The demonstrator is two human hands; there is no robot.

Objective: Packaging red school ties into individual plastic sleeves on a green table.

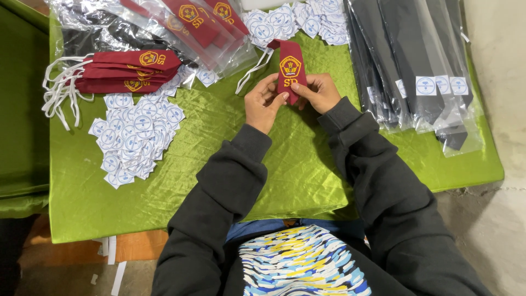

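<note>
Both hands meet near the middle of the bench, toward its far edge. My left hand (265, 103) pinches the lower left edge of a maroon necktie (290, 68); my right hand (320, 92) grips its pointed tip from the other side. Fingers closed on cloth, thumbs on top.

Necktie: short, flat, yellow embroidered crest facing up, a white elastic loop (253, 71) trailing off its top toward the far left. I judge it light and limp; it would sag if held by one end. The stitched edges near the tip look like the firmest purchase. The green satin bench cover (219, 181) looks slick, so cloth may slide on it.

Left edge: a stack of maroon neckties (126, 71) with tangled white elastics, unbagged. Beside it a loose heap of round white stickers (134, 137) on square backing. A second sticker heap (296, 22) lies at the far edge.

Containers: clear plastic sleeves (203, 27) at the far left hold more maroon ties. Along the right edge, clear sleeves of dark neckties (416, 55), several sealed with a white sticker.
</note>
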